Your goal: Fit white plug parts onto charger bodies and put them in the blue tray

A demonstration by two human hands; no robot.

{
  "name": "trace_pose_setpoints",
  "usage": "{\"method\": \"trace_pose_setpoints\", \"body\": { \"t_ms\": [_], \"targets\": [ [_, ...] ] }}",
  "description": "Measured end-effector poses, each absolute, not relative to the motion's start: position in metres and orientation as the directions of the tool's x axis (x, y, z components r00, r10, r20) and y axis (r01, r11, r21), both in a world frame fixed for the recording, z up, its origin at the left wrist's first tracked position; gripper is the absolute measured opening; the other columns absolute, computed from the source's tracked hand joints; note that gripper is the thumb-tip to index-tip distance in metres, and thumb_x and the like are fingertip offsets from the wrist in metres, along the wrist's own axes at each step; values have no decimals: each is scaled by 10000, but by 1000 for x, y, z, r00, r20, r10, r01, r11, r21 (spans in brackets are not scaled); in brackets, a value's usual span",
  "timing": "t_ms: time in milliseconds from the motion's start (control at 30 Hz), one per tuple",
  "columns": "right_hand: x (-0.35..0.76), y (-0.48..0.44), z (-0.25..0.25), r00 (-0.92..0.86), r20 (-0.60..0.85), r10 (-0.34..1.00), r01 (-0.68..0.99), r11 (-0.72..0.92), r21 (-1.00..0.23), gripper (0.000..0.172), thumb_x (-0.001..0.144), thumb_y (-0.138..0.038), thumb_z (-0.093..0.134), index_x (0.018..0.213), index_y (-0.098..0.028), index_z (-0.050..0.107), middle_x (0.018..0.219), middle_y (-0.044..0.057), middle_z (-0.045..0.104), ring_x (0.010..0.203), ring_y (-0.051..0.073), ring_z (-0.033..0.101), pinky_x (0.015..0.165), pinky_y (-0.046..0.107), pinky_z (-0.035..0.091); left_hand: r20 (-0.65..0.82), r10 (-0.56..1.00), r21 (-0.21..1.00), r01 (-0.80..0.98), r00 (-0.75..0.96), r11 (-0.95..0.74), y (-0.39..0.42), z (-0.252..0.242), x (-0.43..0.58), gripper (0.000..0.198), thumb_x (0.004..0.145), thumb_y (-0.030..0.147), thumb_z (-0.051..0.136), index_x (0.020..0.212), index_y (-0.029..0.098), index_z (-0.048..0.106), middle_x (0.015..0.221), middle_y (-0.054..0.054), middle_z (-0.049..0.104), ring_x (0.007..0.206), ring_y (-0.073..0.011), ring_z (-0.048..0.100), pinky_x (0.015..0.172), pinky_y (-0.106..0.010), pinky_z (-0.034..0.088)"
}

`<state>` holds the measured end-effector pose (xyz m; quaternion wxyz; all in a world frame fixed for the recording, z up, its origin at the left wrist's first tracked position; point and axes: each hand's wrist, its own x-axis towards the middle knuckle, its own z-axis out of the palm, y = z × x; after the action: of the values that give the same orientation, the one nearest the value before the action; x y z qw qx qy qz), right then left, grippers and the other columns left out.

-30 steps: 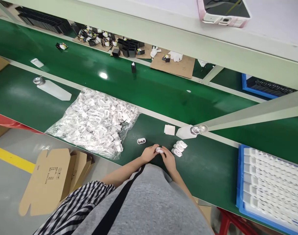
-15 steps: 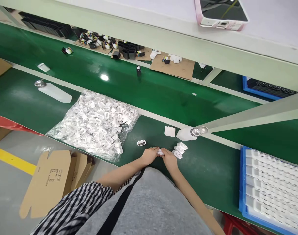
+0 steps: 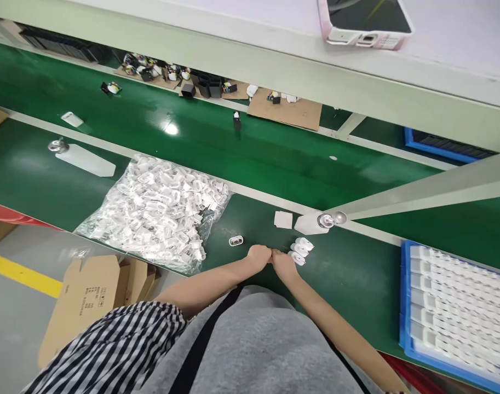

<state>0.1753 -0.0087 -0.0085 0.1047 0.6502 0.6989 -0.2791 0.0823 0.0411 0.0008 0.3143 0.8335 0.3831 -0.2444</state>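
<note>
My left hand (image 3: 258, 258) and my right hand (image 3: 283, 264) meet fingertip to fingertip above the front of the green bench. Both are closed around a small white plastic casing, which the fingers now hide. Just right of my right hand stands a small group of white casings (image 3: 301, 250). Left of my left hand lies one oval white casing (image 3: 236, 241), with dark parts showing in its opening. A clear plastic bag (image 3: 159, 210) full of loose white casings spreads out farther left. A square white pad (image 3: 283, 219) lies beyond my hands.
White bottles with metal tops (image 3: 315, 222) (image 3: 85, 158) stand near the bench's back strip. At the right, a blue tray (image 3: 404, 306) holds rows of white casings. A slanting post (image 3: 418, 186) and a shelf with a phone (image 3: 367, 22) rise beyond. Cardboard boxes (image 3: 83, 298) lie on the floor.
The white casing between my fingers was partly visible and is now covered. My hands have drawn closer together, the left one shifting slightly right. The view has moved a little.
</note>
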Motion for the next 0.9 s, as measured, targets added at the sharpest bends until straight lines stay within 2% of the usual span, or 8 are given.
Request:
{"method": "trace_pose_setpoints", "body": {
  "t_ms": [100,200,433,600,767,833,900],
  "targets": [
    [175,-13,-8,-125,-485,865,961,-15,-276,240,750,-186,450,981,-125,473,953,84,550,806,191,537,633,250,425,-612,510,324,780,604,-536,39,1,71,174,697,148,478,855,112,542,833,-99,574,774,-199,545,654,-282,433],
    [173,-24,-8,-72,-484,872,954,-82,-288,213,728,-207,489,925,-128,483,915,65,556,772,180,542,601,241,428,-564,523,305,750,639,-587,30,0,63,207,719,158,449,912,112,507,819,-98,578,743,-201,552,628,-292,437],
    [163,-34,-2,-44,-542,839,961,-113,-253,176,737,-96,434,904,-101,490,869,82,563,751,179,546,593,242,419,-557,468,302,692,686,-655,16,-9,64,192,752,106,369,888,91,504,733,-98,584,687,-182,565,585,-266,439],
    [158,-25,0,-30,-611,791,970,-123,-208,258,758,-24,296,925,-79,484,878,117,557,731,187,549,568,254,409,-574,450,331,697,684,-636,20,-12,70,201,756,86,337,870,87,503,766,-109,578,706,-186,561,588,-277,437],
    [165,-25,-6,-47,-576,816,917,-193,-348,178,724,-58,401,863,-93,506,839,118,566,740,207,543,587,271,401,-616,432,350,720,659,-599,26,-11,67,174,734,101,383,846,86,516,752,-110,579,719,-206,555,616,-299,426],
    [171,-29,-10,-59,-549,834,901,-192,-389,155,692,-98,479,842,-115,514,828,95,569,753,193,537,607,257,400,-565,418,430,687,711,-586,29,-14,59,182,715,146,442,878,109,515,795,-101,572,753,-211,544,654,-307,415],
    [177,-35,-15,-58,-510,858,844,-230,-484,162,668,-136,516,830,-141,520,826,66,567,754,170,531,633,244,399,-464,412,567,620,785,-543,29,-18,49,228,685,174,496,910,137,509,878,-91,551,820,-205,519,713,-301,395]
  ]
}}
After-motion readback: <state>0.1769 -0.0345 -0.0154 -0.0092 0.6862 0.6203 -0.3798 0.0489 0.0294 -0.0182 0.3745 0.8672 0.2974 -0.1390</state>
